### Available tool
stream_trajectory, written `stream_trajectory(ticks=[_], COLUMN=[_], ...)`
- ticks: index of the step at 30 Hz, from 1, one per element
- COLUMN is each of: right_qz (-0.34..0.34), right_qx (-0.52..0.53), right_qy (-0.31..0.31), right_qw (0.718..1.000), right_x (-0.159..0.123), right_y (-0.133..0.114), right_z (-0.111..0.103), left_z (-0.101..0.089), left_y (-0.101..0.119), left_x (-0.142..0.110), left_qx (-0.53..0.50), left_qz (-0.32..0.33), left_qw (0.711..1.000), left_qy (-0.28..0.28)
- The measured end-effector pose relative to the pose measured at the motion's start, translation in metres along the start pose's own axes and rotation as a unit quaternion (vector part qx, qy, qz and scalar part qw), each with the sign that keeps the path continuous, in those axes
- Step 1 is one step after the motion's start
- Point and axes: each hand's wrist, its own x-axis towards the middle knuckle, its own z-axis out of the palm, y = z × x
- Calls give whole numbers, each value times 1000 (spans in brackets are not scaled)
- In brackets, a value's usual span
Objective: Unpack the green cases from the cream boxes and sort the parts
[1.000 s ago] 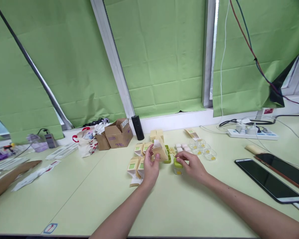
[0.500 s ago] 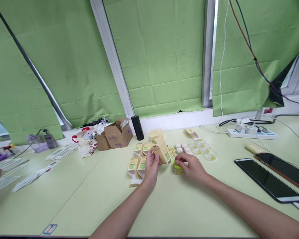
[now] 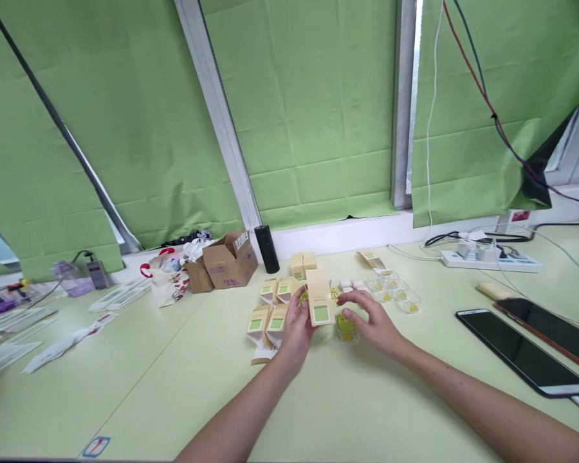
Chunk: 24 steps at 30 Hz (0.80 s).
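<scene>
My left hand (image 3: 295,328) is closed on a small tan carton (image 3: 320,298) with a green square on its front, held upright just above the table. My right hand (image 3: 374,321) pinches a small clear jar with a green lid (image 3: 346,326), tilted on its side right beside the carton. Similar tan cartons (image 3: 266,319) lie in a cluster to the left of my left hand. Behind my right hand sit small clear jars with yellow contents (image 3: 394,292) and white caps (image 3: 352,283).
An open cardboard box (image 3: 229,258), a black cylinder (image 3: 267,248) and a printed bag (image 3: 166,281) stand at the back left. Two phones (image 3: 525,350) lie at the right, a power strip (image 3: 487,258) behind them. Flat packets (image 3: 58,344) lie at far left.
My left hand turned the carton upright, its green label now facing me. My right hand tipped the green-lidded jar onto its side. The other person's arm at far left has withdrawn.
</scene>
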Motion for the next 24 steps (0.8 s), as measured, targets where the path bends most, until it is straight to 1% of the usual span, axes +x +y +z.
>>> stream_trajectory(ticks=[6, 11, 14, 17, 19, 21, 24], right_qz=[20, 69, 82, 72, 66, 75, 110], right_qx=[36, 55, 79, 121, 149, 176, 205], right_qy=[-14, -13, -18, -30, -27, -14, 14], right_qw=[999, 996, 993, 990, 986, 981, 972], right_x=[0, -2, -2, 0, 2, 4, 7], right_y=[-12, -12, -10, -8, -6, -5, -2], right_z=[4, 7, 7, 6, 6, 5, 4], left_z=[1, 4, 7, 10, 12, 13, 13], left_y=[1, 2, 4, 7, 10, 11, 10], left_x=[-4, -8, -9, -12, -15, -17, -20], left_qx=[38, 56, 74, 110, 134, 146, 157], left_qz=[-13, -12, -4, 20, 49, 83, 128], left_qw=[999, 997, 996, 992, 988, 984, 973], left_qy=[-29, -57, -56, -50, -53, -69, -107])
